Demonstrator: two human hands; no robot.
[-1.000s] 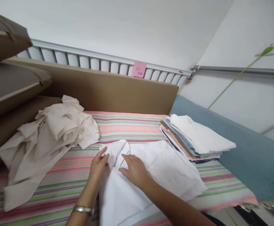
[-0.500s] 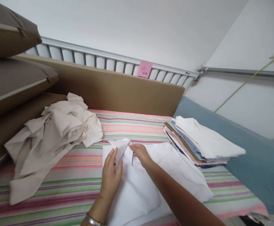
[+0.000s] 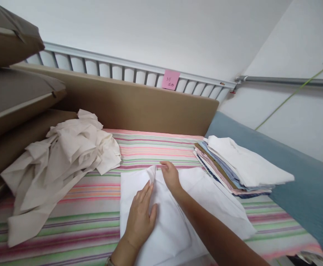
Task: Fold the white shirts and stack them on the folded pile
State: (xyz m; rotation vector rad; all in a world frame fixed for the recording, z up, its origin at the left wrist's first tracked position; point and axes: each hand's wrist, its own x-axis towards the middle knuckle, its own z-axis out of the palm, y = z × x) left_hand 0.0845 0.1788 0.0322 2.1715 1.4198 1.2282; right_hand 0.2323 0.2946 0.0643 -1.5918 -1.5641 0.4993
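A white shirt [image 3: 175,229], partly folded, lies spread in front of me on the striped cloth. My left hand [image 3: 140,212] rests flat on its left side, fingers stretched toward a small raised fold near the top edge. At that same edge, just to the right of the fold, my right hand [image 3: 171,176] pinches a bit of the white fabric between thumb and fingers. To the right is a stack of folded clothes [image 3: 239,162], white on top with blue, brown, pink and dark layers below.
A crumpled heap of cream fabric [image 3: 67,147] lies at the left. Grey-brown cushions [image 3: 20,96] are piled behind it. A brown board [image 3: 150,107] stands along the back, before a white radiator [image 3: 103,68] bearing a pink note [image 3: 170,79]. The striped cloth [image 3: 75,221] covers the surface.
My left hand has moved right and flattened onto the shirt. My right hand has shifted slightly right and up, drawing the fabric at the top edge. The raised flap is now lower and smaller.
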